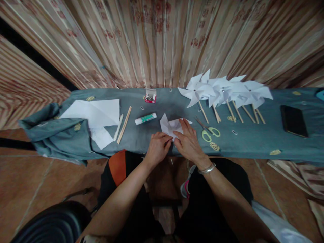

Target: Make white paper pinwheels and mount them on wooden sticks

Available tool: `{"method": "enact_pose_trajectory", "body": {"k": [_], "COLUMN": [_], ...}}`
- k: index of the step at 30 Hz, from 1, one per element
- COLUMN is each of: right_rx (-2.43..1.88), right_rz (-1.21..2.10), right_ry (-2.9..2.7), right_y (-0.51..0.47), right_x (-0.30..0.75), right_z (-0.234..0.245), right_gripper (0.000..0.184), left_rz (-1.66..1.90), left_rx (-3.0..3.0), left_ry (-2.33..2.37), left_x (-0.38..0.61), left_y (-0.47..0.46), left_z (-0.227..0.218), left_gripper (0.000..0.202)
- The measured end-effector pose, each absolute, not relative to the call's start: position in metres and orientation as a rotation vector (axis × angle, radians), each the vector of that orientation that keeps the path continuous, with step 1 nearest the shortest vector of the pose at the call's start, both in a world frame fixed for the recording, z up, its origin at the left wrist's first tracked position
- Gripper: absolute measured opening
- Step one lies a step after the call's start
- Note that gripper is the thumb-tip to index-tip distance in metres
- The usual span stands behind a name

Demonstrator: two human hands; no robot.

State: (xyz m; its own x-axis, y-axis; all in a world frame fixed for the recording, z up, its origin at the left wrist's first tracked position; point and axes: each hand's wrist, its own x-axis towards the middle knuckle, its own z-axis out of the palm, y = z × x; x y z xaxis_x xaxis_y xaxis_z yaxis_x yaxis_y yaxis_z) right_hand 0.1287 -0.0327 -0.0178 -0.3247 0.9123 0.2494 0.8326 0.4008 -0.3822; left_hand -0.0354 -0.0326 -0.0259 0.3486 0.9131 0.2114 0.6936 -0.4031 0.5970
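1. Nearest the camera, two bare forearms reach forward over dark-clothed knees. The right wrist wears a silver bracelet [207,169].
2. The left hand [157,145] is curled narrow, thumb and fingertips closing on the near edge of a folded white paper [170,125]. It appears to pinch that edge rather than merely rest on it.
3. The right hand [188,141] lies palm down with its fingers spread, pressing flat on the right part of the same paper and gripping nothing.
4. The paper lies on the cloth [253,138] close to its near edge, in the middle of the work surface. It sits just beyond both hands, and its free points fan away from the person and to the left. The hands meet at its near corner, the left on the edge and the right covering more of the sheet.
5. Near the paper, a glue stick [145,118] lies to the left and green-handled scissors [210,132] to the right, both apart from the hands.
6. Farther left are wooden sticks [124,125] and loose white sheets [93,113].
7. At the back edge stands a small open box of pins [150,97]. To its right is a row of finished white pinwheels [222,89], their sticks pointing toward the person.
8. A dark phone [293,120] rests far right, well apart.
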Motion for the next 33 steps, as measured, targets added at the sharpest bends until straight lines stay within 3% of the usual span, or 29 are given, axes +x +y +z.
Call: {"method": "enact_pose_trajectory", "body": {"k": [6,12,18,24,33], "right_rx": [-1.508,-1.47,-1.466,-1.448,-1.375], "right_rz": [0.204,0.094,0.179,0.34,0.396], "right_ry": [-2.302,-2.258,-2.17,-1.993,-1.932], "right_y": [-0.034,-0.028,-0.021,-0.018,-0.025], "right_x": [0.127,0.12,0.123,0.131,0.135], "right_z": [-0.012,-0.02,-0.028,-0.038,-0.033], "right_gripper": [0.041,0.026,0.029,0.032,0.031], "left_rz": [0.916,1.078,1.214,0.993,0.75], "left_rx": [2.11,1.846,1.077,0.473,0.425], "left_ry": [1.488,1.514,1.38,1.055,0.943], "left_x": [-0.051,-0.066,-0.068,-0.057,-0.041], "left_y": [-0.03,-0.03,-0.03,-0.023,-0.003], "left_z": [-0.027,-0.034,-0.029,-0.003,0.001], "left_gripper": [0.02,0.023,0.039,0.034,0.06]}}
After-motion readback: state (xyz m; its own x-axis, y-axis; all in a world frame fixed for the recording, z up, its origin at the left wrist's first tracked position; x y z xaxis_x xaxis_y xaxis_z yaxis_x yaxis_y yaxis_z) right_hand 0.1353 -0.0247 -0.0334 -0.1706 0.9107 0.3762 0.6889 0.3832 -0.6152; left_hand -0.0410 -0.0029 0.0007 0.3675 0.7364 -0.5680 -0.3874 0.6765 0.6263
